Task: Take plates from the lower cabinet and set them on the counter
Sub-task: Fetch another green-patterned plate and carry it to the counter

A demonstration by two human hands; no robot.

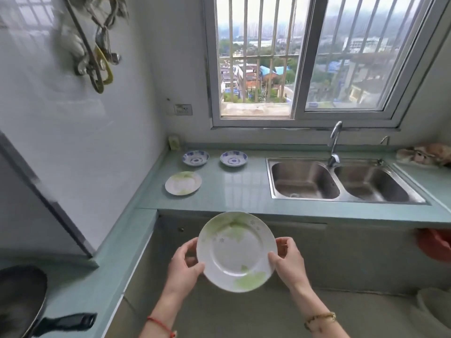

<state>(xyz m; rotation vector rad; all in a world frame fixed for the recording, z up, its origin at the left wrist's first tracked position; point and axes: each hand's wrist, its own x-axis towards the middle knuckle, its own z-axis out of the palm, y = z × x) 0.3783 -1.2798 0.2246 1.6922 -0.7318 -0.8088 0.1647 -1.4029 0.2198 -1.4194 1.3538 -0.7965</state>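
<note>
A white plate with green leaf print (236, 251) is held in the air in front of the counter edge, below counter height. My left hand (184, 265) grips its left rim and my right hand (289, 261) grips its right rim. On the teal counter (234, 191) lie a matching green-printed plate (183, 183) and two small blue-patterned dishes (195, 158) (233, 158) near the back wall. The lower cabinet front (341, 252) stands behind the held plate.
A steel double sink (341, 182) with a tap (334, 142) fills the counter's right part. A black pan (22, 301) sits on the left counter run. Utensils (97, 52) hang on the left wall. A red object (436, 243) hangs under the counter at right.
</note>
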